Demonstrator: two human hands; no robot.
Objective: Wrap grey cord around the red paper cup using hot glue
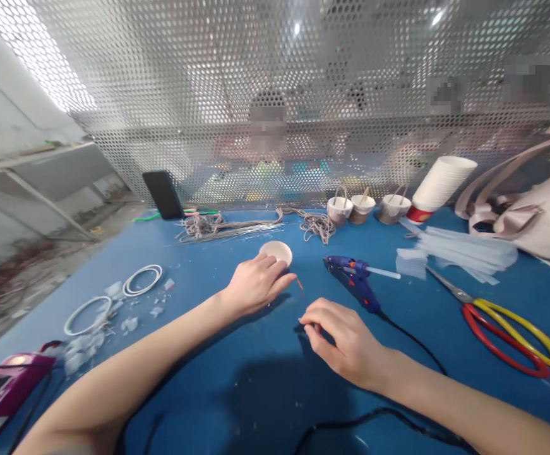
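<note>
My left hand closes over the near side of a small white paper cup in the middle of the blue table. Its fingers cover much of the cup, and the thumb points right. By the thumb tip a thin brown piece sticks out; what it belongs to is unclear. To the right and nearer me, my right hand hovers with thumb and fingertips pinched together. Anything between those fingertips is too small to make out. A blue hot glue gun with a clear glue stick lies just beyond it.
Three little cup baskets, stacked paper cups, glue sticks and scissors occupy the right. Grey cord and a phone are at the back. White rings and a purple power strip lie left.
</note>
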